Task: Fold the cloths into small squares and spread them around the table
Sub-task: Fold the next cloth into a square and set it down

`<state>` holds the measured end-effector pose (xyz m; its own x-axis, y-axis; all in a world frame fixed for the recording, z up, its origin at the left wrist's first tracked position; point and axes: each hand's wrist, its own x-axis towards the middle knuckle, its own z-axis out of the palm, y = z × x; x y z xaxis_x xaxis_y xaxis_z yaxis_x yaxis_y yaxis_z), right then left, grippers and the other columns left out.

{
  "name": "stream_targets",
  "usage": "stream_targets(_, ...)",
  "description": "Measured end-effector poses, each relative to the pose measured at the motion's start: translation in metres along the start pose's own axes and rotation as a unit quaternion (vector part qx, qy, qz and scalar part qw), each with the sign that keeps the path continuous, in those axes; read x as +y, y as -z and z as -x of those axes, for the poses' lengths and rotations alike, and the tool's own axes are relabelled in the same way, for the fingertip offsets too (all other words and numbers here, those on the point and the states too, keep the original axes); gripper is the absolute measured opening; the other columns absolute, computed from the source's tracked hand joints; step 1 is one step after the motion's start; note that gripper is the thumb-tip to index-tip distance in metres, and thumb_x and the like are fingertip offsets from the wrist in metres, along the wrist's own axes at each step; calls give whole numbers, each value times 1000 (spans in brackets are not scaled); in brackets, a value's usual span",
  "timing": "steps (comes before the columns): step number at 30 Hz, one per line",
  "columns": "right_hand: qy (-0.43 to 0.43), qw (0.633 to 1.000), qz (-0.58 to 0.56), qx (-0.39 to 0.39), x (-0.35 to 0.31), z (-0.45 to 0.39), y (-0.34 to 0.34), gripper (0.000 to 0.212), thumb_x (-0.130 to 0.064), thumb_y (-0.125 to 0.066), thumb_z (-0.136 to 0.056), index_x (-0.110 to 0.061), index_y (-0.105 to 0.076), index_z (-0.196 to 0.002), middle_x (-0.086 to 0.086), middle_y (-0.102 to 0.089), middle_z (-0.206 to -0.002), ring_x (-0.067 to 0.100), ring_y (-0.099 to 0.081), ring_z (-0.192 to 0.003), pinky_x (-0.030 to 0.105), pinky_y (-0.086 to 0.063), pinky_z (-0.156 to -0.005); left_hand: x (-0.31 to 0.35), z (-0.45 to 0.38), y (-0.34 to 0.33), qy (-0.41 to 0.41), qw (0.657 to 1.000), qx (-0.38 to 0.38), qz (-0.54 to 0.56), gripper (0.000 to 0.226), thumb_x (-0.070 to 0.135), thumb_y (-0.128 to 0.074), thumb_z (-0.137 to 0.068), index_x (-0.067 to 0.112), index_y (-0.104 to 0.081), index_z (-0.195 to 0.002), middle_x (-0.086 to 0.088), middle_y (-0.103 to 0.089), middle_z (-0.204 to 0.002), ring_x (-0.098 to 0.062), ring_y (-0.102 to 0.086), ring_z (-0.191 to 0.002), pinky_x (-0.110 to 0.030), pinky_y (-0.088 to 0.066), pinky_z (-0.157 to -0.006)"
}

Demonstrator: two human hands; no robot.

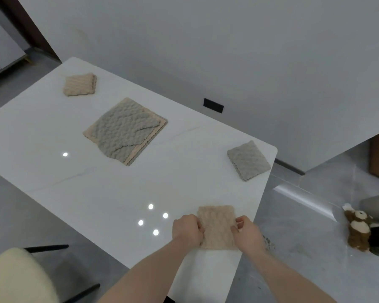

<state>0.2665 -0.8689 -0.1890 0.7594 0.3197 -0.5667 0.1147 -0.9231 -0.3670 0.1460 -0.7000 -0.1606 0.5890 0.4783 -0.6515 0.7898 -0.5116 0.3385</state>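
Beige, bumpy-textured folded cloth [217, 228] lies near the white table [53, 132]'s near right edge, pinched at its sides by the left hand [187, 229] and right hand [247, 234]; bare tabletop stretches between it, the unfolded stack [125, 130] and two folded squares [248, 160]

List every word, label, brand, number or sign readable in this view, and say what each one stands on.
None: no readable text shows anywhere in the head view.
The folded beige cloth held by the left hand and right hand is plain.
The stack of unfolded cloths, folded grey cloth and far beige cloth bear no visible labels.
The white table shows only light reflections.
The black wall plate is blank.
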Motion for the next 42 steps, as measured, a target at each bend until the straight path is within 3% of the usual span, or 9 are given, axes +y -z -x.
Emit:
stream_targets(3,73,996,35,21,7,1,-4,61,-29,-58,-101,-22,-30,-154,-2,-36,-156,22,-55,-127,35,-51,-95,1,-3,-6,-35,995,52,-80,29,29,-51,-92,19,-59,-118,-1,-60,-118,-24,-57,-110,-34,-43,-92)
stream_targets(6,171,979,111,1,17,1,-15,82,-28,-55,-100,-22,-3,-164,-1,3,-171,21,-15,-156,31,-22,-124,-11,-5,-25,-141,981,67,-116,55,27,-49,-89,19,-38,-143,-2,-37,-149,-27,-39,-136,-38,-36,-109)
stream_targets(8,215,961,172,-19,21,3,-25,86,-31,-50,-102,-21,10,-163,-2,24,-168,21,6,-158,35,-9,-128,-18,-4,-39,-205,967,21,-148,70,26,-45,-96,17,-19,-160,-5,-11,-169,-31,-11,-156,-47,-13,-126)
stream_targets(10,218,956,194,-42,20,7,-31,83,-31,-46,-105,-21,15,-162,-5,32,-164,20,17,-156,41,-6,-129,-21,-1,-48,-217,957,-7,-193,74,28,-38,-104,14,4,-164,-4,15,-171,-27,13,-158,-50,6,-127)
stream_targets(15,186,954,223,-74,17,9,-35,85,-27,-47,-107,-18,18,-160,-4,32,-164,21,19,-156,48,-4,-126,-26,-2,-64,-176,949,-35,-259,79,34,-34,-109,16,24,-159,-3,36,-164,-27,27,-154,-57,11,-125)
stream_targets(26,152,947,257,-120,10,5,-28,92,-21,-55,-103,-16,17,-161,-4,30,-166,24,7,-158,48,-21,-125,-14,-2,-38,-145,935,-100,-307,77,30,-33,-106,21,21,-160,2,29,-167,-31,19,-156,-59,8,-125)
stream_targets(32,125,938,276,-170,-23,-3,1,86,-19,-62,-92,-16,-11,-161,-4,0,-169,32,-26,-149,46,-39,-115,6,6,0,-118,939,-105,-305,79,29,-56,-97,16,-15,-163,-4,-6,-171,-38,7,-157,-61,0,-125)
stream_targets(36,127,956,224,-144,-29,7,12,84,-24,-57,-97,-18,-6,-163,0,10,-171,30,-11,-156,41,-31,-121,-24,25,21,-100,954,-41,-278,78,22,-49,-97,17,-10,-164,-3,-1,-172,-35,5,-158,-55,-3,-127)
stream_targets(42,167,971,115,-128,-40,41,9,84,-33,-58,-97,-21,-8,-164,-1,10,-171,26,-15,-156,32,-24,-122,-65,60,48,-99,976,27,-192,66,21,-41,-101,25,-19,-163,0,1,-173,-30,2,-159,-46,-5,-129)
